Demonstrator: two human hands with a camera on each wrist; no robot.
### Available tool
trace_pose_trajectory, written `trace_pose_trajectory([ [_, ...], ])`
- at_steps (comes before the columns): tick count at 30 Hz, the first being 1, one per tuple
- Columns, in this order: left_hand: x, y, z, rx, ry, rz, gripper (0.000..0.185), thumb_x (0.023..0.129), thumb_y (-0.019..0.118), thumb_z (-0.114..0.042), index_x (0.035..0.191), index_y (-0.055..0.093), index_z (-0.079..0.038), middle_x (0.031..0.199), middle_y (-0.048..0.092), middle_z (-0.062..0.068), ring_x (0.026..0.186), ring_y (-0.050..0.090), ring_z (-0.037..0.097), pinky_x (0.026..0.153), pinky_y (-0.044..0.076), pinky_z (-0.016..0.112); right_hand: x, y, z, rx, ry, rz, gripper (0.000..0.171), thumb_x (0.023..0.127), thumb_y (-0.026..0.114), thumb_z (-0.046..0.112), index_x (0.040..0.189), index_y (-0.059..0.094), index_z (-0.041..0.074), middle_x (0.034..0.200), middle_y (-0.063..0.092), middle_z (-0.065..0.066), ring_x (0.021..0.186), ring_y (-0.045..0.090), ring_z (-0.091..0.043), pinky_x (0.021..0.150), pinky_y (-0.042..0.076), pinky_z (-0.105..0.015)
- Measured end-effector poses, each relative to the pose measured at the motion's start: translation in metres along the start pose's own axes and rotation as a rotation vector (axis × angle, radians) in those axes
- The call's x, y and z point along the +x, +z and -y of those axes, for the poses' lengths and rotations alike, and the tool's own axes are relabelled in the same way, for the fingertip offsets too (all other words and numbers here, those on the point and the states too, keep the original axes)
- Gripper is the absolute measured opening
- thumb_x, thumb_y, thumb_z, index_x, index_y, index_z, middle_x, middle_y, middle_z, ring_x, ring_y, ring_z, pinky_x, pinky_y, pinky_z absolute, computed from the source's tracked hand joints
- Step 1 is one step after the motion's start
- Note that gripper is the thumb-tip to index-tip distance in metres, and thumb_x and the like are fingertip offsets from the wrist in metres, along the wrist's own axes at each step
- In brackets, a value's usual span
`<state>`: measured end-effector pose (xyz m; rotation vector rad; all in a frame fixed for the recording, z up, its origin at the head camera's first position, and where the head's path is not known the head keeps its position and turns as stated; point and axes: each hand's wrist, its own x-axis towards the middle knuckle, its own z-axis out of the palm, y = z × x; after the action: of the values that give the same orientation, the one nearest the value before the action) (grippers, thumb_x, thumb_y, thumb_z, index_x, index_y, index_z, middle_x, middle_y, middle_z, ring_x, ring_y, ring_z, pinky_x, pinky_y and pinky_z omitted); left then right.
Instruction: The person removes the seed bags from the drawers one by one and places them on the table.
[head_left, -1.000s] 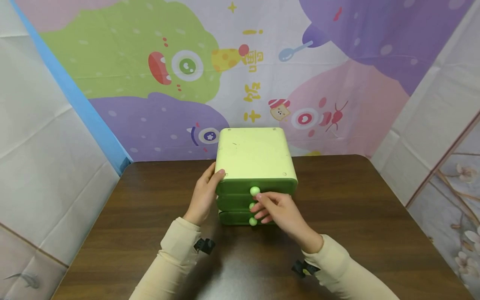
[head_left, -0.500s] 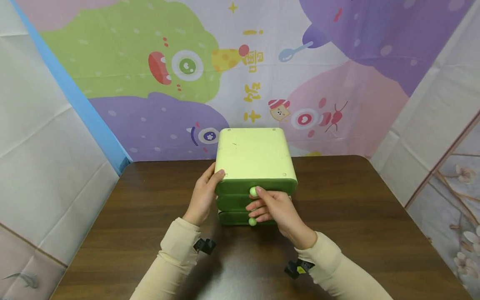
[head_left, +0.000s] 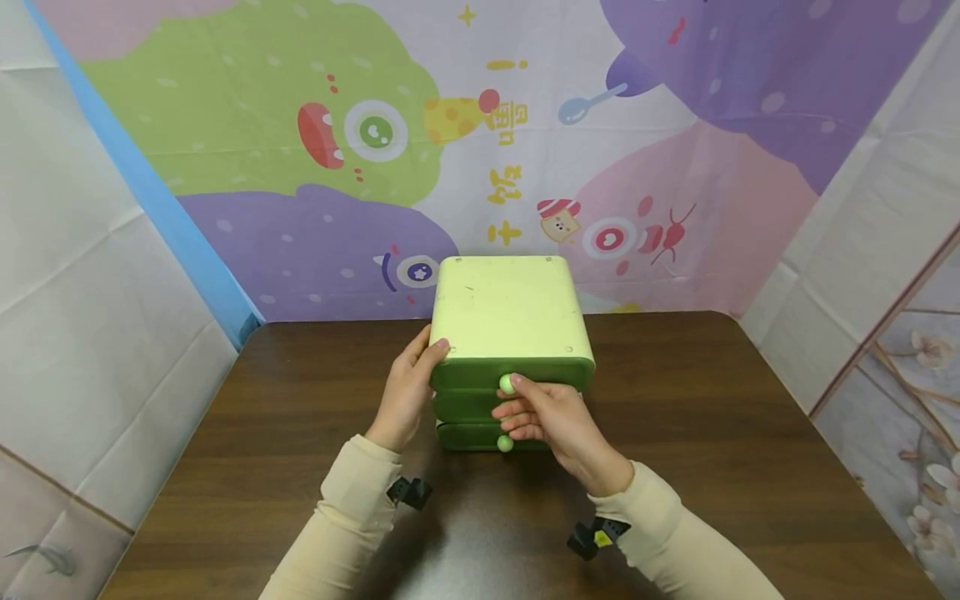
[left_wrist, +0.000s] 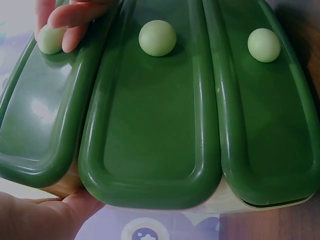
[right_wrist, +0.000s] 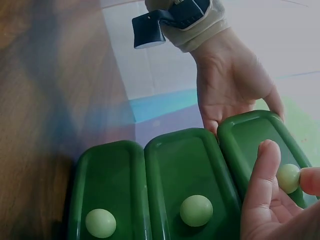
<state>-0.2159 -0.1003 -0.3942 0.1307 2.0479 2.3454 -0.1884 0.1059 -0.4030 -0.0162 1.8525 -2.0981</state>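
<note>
A small cabinet (head_left: 506,304) with a pale yellow-green shell stands on the table, its several dark green drawer fronts facing me. My left hand (head_left: 405,387) lies along its left side, fingers extended and thumb over the top front corner. At the top drawer (head_left: 468,372), my right hand (head_left: 551,421) pinches the round light green knob (right_wrist: 288,178) between thumb and index finger. Its other fingers hang loosely bent in front of the middle drawer (left_wrist: 150,120), whose knob (left_wrist: 157,38) they hide in the head view. Below it, the bottom drawer's knob (head_left: 506,443) shows.
The dark wooden table (head_left: 300,400) stretches out on both sides of the cabinet. Behind it hangs a cloth backdrop (head_left: 495,167) with cartoon monsters. Pale panels (head_left: 82,250) rise at the left and right. A black camera mount sits on each wrist.
The right hand has shifted slightly left onto the top knob, its fingers now covering the middle knob. The left hand and the cabinet stay practically where they were.
</note>
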Motion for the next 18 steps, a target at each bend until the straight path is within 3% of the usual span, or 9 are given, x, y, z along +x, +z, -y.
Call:
trace_pose_trajectory([
  [10,0.000,-0.001,0.000,-0.045,-0.010,0.000,0.066,0.101,0.053,-0.031,0.155,0.025,-0.006,0.157,0.033,0.008,0.133,0.045,0.021,0.097,0.048,0.022,-0.005,-0.001,-0.002,-0.015,0.001,0.013,0.055,0.099,0.058,0.039,0.118,0.062,-0.013,0.075,0.073,0.001,0.064,0.069,-0.009,0.062,0.059,-0.024],
  [14,0.001,-0.003,0.000,-0.039,-0.019,0.002,0.067,0.100,0.055,-0.033,0.155,0.026,-0.007,0.158,0.031,0.007,0.140,0.038,0.020,0.109,0.041,0.031,-0.009,-0.003,-0.005,-0.037,0.003,0.032,0.058,0.097,0.059,0.042,0.119,0.062,-0.012,0.078,0.074,0.001,0.067,0.070,-0.010,0.064,0.059,-0.024],
  [18,0.001,-0.005,0.001,-0.017,-0.010,0.008,0.069,0.099,0.057,-0.035,0.155,0.026,-0.007,0.160,0.028,0.006,0.148,0.024,0.019,0.122,0.024,0.041,-0.014,-0.005,-0.007,-0.071,-0.009,0.053,0.061,0.096,0.060,0.045,0.121,0.063,-0.011,0.085,0.076,0.000,0.073,0.072,-0.013,0.066,0.058,-0.024],
])
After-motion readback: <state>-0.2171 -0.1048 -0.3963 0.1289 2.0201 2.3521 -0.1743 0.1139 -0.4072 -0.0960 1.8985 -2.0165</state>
